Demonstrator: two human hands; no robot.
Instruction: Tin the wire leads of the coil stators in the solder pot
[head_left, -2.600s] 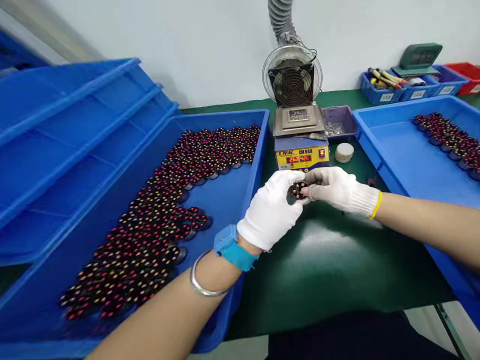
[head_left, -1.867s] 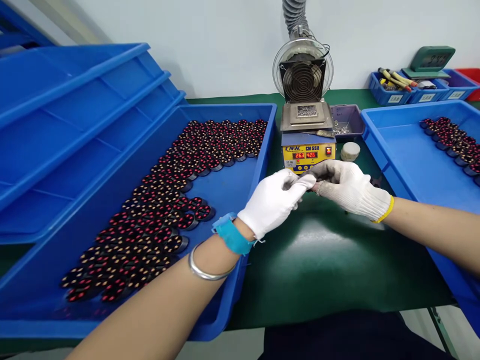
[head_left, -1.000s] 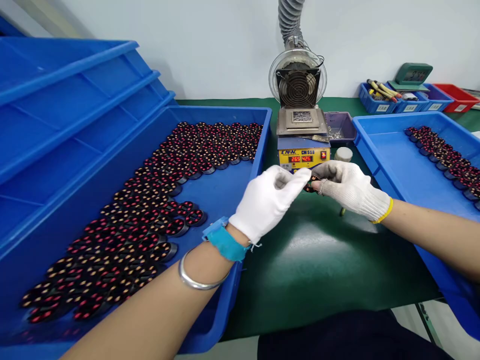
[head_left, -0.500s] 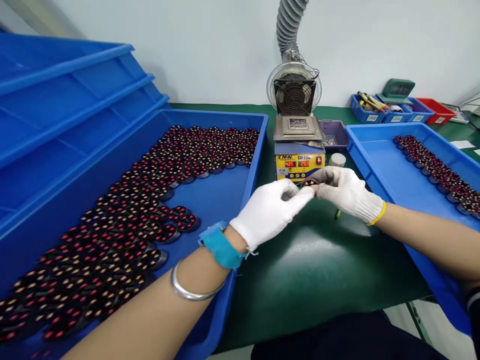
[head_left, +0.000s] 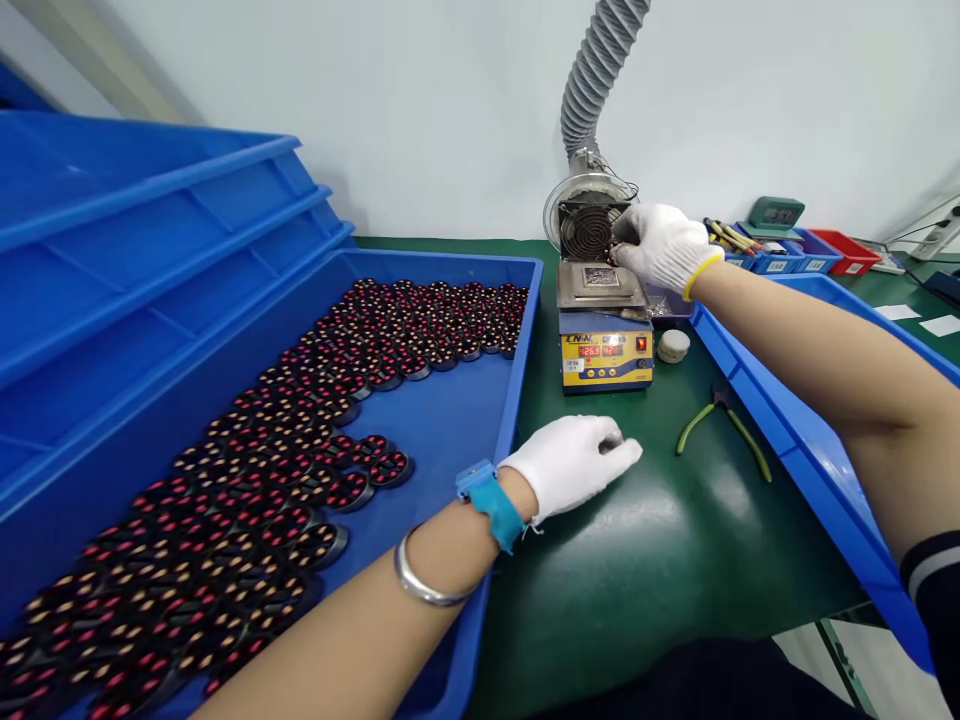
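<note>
My right hand (head_left: 664, 248), in a white glove with a yellow cuff, is raised beside the solder pot (head_left: 600, 278). Its fingers are pinched on a small dark round part (head_left: 612, 252), mostly hidden by the glove, above the right side of the pot's top plate. My left hand (head_left: 574, 468), also gloved, hovers low over or rests on the green table, holding nothing, its thumb and forefinger apart. Many black round parts (head_left: 371, 445) with pink and cream dots lie packed in the large blue tray (head_left: 450, 400) to the left.
Green-handled pliers (head_left: 721, 400) lie open on the table, near a round white tub (head_left: 673, 346). A second blue tray (head_left: 825, 450) stands right, partly under my forearm. A fan (head_left: 587, 232) and grey duct (head_left: 600, 75) rise behind the pot. Stacked blue trays (head_left: 150, 240) stand left.
My right hand has moved up and away from my left hand, carrying the round part to the solder pot. My left hand has let go and dropped lower. The pliers now show fully.
</note>
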